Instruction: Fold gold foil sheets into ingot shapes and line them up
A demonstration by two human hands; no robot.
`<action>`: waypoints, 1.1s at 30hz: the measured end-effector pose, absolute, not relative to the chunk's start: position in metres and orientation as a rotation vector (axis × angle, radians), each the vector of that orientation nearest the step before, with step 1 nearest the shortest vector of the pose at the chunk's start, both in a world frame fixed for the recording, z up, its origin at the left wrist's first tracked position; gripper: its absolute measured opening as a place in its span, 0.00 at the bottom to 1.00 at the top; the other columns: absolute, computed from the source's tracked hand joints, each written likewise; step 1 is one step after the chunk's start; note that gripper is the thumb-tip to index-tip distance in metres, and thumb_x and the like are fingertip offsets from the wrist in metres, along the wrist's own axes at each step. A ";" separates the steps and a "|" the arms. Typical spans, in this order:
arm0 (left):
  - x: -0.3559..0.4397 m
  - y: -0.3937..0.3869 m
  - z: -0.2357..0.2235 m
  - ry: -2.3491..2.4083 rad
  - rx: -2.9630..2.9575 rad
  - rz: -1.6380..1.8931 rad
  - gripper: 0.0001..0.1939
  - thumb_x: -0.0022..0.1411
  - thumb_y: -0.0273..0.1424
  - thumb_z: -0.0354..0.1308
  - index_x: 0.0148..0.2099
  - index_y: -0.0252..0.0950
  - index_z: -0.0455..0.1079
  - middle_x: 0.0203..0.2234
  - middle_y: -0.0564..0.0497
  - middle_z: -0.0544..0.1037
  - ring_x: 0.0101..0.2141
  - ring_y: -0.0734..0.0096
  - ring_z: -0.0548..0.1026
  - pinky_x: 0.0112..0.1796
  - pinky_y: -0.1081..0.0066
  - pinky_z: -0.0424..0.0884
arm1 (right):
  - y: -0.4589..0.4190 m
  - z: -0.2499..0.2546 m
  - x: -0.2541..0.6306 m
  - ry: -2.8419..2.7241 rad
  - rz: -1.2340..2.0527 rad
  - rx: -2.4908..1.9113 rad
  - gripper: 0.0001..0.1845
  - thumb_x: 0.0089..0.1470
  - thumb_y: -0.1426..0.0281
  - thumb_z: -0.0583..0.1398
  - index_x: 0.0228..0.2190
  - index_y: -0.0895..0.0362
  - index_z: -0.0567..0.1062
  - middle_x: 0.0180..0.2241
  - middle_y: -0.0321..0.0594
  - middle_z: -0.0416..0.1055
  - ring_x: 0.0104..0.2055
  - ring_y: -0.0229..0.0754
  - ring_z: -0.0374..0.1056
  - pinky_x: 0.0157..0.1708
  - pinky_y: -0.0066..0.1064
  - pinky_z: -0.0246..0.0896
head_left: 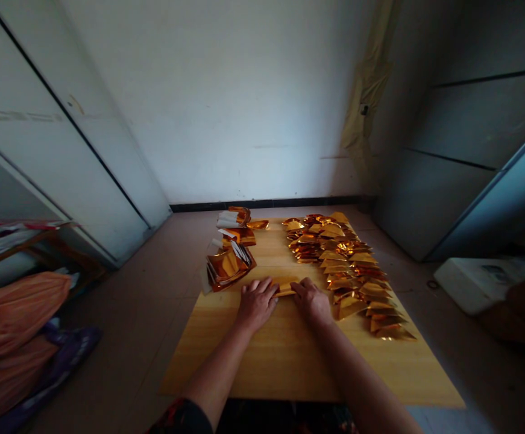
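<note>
A small strip of folded gold foil paper (284,287) lies on the wooden board (284,349) between my two hands. My left hand (257,301) grips its left end, fingers bent over it. On the right end, the fingers of my right hand (311,301) press together on the paper. Past my left hand lie loose stacks of gold foil sheets (228,268) with pale backs. Rows of folded gold foil pieces (339,259) cover the board's right side, close beyond my right hand.
A pale wall (244,120) with a dark baseboard stands behind the board. White cabinets (85,132) rise at the left, with orange cloth (18,313) below. At the right are a grey cabinet (452,157) and a white box (474,283) on the floor.
</note>
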State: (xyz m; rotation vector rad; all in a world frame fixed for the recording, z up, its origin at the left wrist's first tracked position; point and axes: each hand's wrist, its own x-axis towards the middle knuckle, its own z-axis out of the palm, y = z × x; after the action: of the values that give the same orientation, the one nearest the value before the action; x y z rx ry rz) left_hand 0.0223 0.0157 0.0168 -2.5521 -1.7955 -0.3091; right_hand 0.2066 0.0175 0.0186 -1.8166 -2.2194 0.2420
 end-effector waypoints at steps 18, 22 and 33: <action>0.022 0.016 0.016 -1.845 -2.567 -0.271 0.24 0.61 0.27 0.49 0.58 0.52 0.61 0.59 0.54 0.63 0.53 0.60 0.61 0.48 0.58 0.59 | 0.016 0.014 0.206 -2.219 0.196 -1.784 0.14 0.60 0.67 0.52 0.43 0.44 0.75 0.39 0.39 0.69 0.40 0.38 0.66 0.32 0.23 0.56; 0.020 0.017 0.011 -1.819 -2.548 -0.315 0.25 0.61 0.26 0.48 0.58 0.51 0.61 0.59 0.54 0.62 0.52 0.61 0.63 0.47 0.58 0.61 | 0.016 0.015 0.207 -2.238 0.182 -1.785 0.16 0.61 0.67 0.50 0.44 0.44 0.74 0.39 0.39 0.70 0.39 0.37 0.67 0.31 0.22 0.55; 0.008 0.022 -0.013 -1.676 -2.406 -0.855 0.26 0.61 0.23 0.47 0.61 0.43 0.59 0.56 0.43 0.64 0.54 0.61 0.65 0.53 0.60 0.64 | 0.015 0.012 0.210 -2.197 0.152 -1.651 0.17 0.61 0.68 0.51 0.49 0.46 0.73 0.34 0.38 0.75 0.33 0.36 0.71 0.27 0.21 0.53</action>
State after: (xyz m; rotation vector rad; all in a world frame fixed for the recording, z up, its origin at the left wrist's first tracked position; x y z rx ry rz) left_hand 0.0076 0.0218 -0.0128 -2.4065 -1.6764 -0.8551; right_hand 0.2099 0.0148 0.0123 -1.6510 -2.1970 0.1523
